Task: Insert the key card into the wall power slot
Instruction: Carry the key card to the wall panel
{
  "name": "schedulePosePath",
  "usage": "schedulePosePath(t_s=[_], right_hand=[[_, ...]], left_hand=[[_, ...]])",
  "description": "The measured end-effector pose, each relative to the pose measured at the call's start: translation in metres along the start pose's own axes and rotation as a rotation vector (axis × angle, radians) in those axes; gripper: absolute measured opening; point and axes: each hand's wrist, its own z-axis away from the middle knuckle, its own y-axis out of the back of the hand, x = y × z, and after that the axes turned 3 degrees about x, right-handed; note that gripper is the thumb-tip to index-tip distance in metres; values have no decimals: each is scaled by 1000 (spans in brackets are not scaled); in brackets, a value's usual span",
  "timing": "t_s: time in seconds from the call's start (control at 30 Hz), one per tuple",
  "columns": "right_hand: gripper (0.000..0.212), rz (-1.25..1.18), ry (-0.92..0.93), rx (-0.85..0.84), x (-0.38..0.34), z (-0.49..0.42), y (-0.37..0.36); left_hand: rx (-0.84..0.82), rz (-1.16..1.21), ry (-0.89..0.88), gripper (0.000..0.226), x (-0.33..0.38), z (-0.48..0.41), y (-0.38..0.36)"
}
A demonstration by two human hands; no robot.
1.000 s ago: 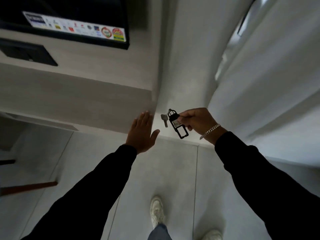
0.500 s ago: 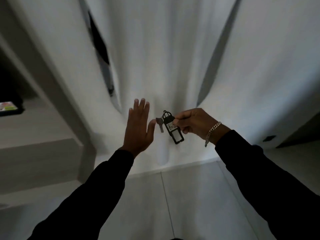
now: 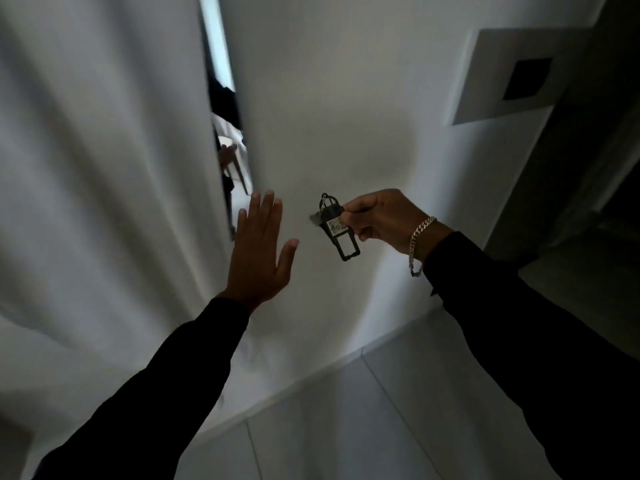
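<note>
At left of centre: your left hand (image 3: 261, 251), flat, fingers spread, holding nothing. Beside it: key card (image 3: 337, 226), black tag hanging below your right hand (image 3: 384, 216), pinched by its top. Upper right: wall power slot (image 3: 526, 79), well apart.

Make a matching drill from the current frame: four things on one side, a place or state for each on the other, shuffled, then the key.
Things:
1. left hand
2. right hand
3. key tag
4. wall panel

Places or states:
A. pinched at its upper part, lower loop hanging free
B. fixed on the wall at upper right, with a dark square on it
C. open and flat, fingers spread upward, holding nothing
D. closed around a small object, chain bracelet at the wrist

Pairs: 1-C, 2-D, 3-A, 4-B
</note>
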Motion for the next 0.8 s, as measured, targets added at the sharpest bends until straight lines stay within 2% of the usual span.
schedulePosePath(t_s=[0.27,0.47,0.6,0.8], right_hand=[[8,45,87,161,14,-80,137],[15,68,106,324,19,-136,242],[10,70,144,372,28,-166,314],[17,111,241,373,44,-208,432]], left_hand=[[110,77,-134,68,41,-144,-128],[126,120,-249,69,92,-260,-210],[124,129,-287,69,130,-316,-260],[186,72,-280,69,196,-384,-339]])
